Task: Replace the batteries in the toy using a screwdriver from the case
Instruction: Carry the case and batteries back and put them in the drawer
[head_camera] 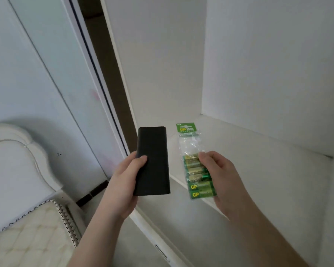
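At frame centre the left hand (123,182) grips a closed black case (152,160), while the right hand (218,176) pinches a battery pack (196,168) above the white shelf (258,170). Supplies look gathered — no toy shows, and unscrewing and swapping remain ahead.

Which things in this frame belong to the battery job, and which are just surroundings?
Belongs to the job:
- black case, closed, held in the left hand
- battery pack, green and clear wrapper, held in the right hand

Just surroundings:
- white shelf behind the hands
- padded headboard
- quilted mattress

No toy is in view.
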`<state>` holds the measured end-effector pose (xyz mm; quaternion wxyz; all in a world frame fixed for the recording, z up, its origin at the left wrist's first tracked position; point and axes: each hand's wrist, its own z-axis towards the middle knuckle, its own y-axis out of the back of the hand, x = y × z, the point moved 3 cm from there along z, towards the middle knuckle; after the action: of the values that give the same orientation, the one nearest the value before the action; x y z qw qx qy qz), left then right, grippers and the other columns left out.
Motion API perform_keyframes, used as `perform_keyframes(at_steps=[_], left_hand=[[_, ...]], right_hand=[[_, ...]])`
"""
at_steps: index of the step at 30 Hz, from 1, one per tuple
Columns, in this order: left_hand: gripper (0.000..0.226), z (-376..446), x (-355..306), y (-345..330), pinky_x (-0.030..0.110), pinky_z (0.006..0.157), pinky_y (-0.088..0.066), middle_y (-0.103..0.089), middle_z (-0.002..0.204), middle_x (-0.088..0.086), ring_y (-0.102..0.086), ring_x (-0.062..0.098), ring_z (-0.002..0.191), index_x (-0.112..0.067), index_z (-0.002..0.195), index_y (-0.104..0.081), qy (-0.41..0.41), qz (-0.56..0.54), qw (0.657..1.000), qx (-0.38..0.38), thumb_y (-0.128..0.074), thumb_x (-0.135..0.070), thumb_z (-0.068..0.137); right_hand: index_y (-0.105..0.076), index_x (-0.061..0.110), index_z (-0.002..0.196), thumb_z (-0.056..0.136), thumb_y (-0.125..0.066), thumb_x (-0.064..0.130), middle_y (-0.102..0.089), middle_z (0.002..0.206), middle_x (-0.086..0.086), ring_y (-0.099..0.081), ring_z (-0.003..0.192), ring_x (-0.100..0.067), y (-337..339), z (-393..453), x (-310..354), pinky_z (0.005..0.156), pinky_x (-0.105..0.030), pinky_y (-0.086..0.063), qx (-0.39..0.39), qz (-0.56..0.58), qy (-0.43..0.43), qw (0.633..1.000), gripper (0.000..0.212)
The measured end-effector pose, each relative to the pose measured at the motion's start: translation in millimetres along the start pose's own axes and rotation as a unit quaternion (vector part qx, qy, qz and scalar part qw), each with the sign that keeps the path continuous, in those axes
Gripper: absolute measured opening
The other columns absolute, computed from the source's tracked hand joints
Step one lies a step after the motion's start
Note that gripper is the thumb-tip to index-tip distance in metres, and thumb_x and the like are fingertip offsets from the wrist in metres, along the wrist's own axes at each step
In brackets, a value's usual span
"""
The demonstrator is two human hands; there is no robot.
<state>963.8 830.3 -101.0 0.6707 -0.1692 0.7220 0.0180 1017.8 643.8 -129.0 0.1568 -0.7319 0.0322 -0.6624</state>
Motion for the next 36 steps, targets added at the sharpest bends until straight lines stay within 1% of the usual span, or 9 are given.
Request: perform_keyframes(at_steps=[3, 7, 10, 12, 14, 20, 23, 30, 36], left_hand=[[0.023, 20, 0, -15, 0.022, 0.054, -0.052, -0.071, 0.087, 0.010, -0.067, 0.016, 0.072, -0.009, 0.109, -0.063, 0.016, 0.005, 0.998, 0.054, -0.047, -0.020, 0.096], [0.026, 31, 7, -36, 0.022, 0.054, -0.052, -0.070, 0.092, 0.013, -0.067, 0.018, 0.074, -0.008, 0.112, -0.064, 0.022, 0.004, 0.994, 0.108, -0.046, -0.019, 0.097], [0.024, 32, 16, -48, 0.022, 0.054, -0.052, -0.071, 0.089, 0.011, -0.068, 0.016, 0.072, -0.011, 0.107, -0.065, 0.036, -0.003, 0.991, 0.128, -0.045, -0.019, 0.097], [0.024, 32, 20, -57, 0.025, 0.060, -0.053, -0.072, 0.093, 0.012, -0.069, 0.018, 0.077, -0.011, 0.108, -0.066, 0.041, -0.007, 0.990, 0.137, -0.045, -0.019, 0.097], [0.024, 33, 26, -63, 0.028, 0.065, -0.054, -0.072, 0.096, 0.014, -0.069, 0.020, 0.081, -0.011, 0.108, -0.066, 0.047, -0.006, 0.989, 0.138, -0.045, -0.018, 0.097], [0.025, 46, 41, -64, 0.027, 0.066, -0.056, -0.072, 0.098, 0.016, -0.070, 0.023, 0.083, -0.010, 0.109, -0.066, 0.063, -0.005, 0.985, 0.163, -0.045, -0.016, 0.097], [0.027, 69, 46, -60, 0.033, 0.076, -0.055, -0.071, 0.105, 0.018, -0.069, 0.028, 0.093, -0.010, 0.112, -0.066, 0.070, -0.005, 0.979, 0.191, -0.044, -0.015, 0.097], [0.025, 146, 62, -37, 0.037, 0.082, -0.053, -0.072, 0.109, 0.012, -0.069, 0.027, 0.100, -0.018, 0.111, -0.069, 0.113, 0.015, 0.955, 0.273, -0.049, -0.017, 0.096], [0.020, 195, 78, -1, 0.033, 0.073, -0.056, -0.073, 0.103, 0.005, -0.071, 0.021, 0.093, -0.025, 0.110, -0.066, 0.141, 0.067, 0.929, 0.336, -0.054, -0.022, 0.094]], right_hand=[[-0.052, -0.005, 0.084, 0.093, -0.059, 0.024, -0.058, 0.072, -0.010, -0.057, 0.066, -0.024, 11, 1, 5, 0.058, -0.033, -0.050, -0.056, 0.002, 0.019, 0.998, 0.031], [-0.052, 0.008, 0.076, 0.094, -0.058, 0.022, -0.056, 0.068, -0.006, -0.055, 0.061, -0.019, 29, -7, 13, 0.055, -0.028, -0.049, -0.094, -0.009, 0.057, 0.994, 0.024], [-0.051, 0.011, 0.073, 0.093, -0.059, 0.021, -0.054, 0.070, -0.008, -0.054, 0.063, -0.021, 44, -13, 14, 0.057, -0.031, -0.050, -0.113, -0.006, 0.066, 0.991, 0.024], [-0.052, 0.008, 0.074, 0.093, -0.059, 0.022, -0.054, 0.071, -0.009, -0.054, 0.064, -0.023, 53, -17, 13, 0.058, -0.033, -0.050, -0.123, -0.005, 0.070, 0.990, 0.025], [-0.053, 0.005, 0.077, 0.093, -0.059, 0.023, -0.056, 0.070, -0.008, -0.056, 0.062, -0.021, 59, -20, 10, 0.056, -0.031, -0.050, -0.129, -0.005, 0.071, 0.989, 0.024], [-0.054, 0.005, 0.079, 0.093, -0.059, 0.025, -0.057, 0.068, -0.005, -0.057, 0.059, -0.017, 69, -24, 1, 0.052, -0.030, -0.049, -0.168, -0.002, 0.073, 0.983, 0.025], [-0.053, 0.010, 0.076, 0.094, -0.057, 0.025, -0.055, 0.067, -0.005, -0.054, 0.057, -0.017, 68, -17, -3, 0.050, -0.027, -0.047, -0.191, -0.005, 0.072, 0.979, 0.024], [-0.057, 0.016, 0.069, 0.094, -0.056, 0.020, -0.056, 0.064, -0.003, -0.055, 0.055, -0.016, 41, 20, -27, 0.048, -0.026, -0.045, -0.297, -0.023, 0.077, 0.952, 0.026], [-0.059, 0.006, 0.082, 0.094, -0.056, 0.021, -0.057, 0.068, -0.006, -0.057, 0.057, -0.017, 3, 45, -64, 0.049, -0.026, -0.048, -0.376, -0.006, 0.049, 0.925, 0.020]])
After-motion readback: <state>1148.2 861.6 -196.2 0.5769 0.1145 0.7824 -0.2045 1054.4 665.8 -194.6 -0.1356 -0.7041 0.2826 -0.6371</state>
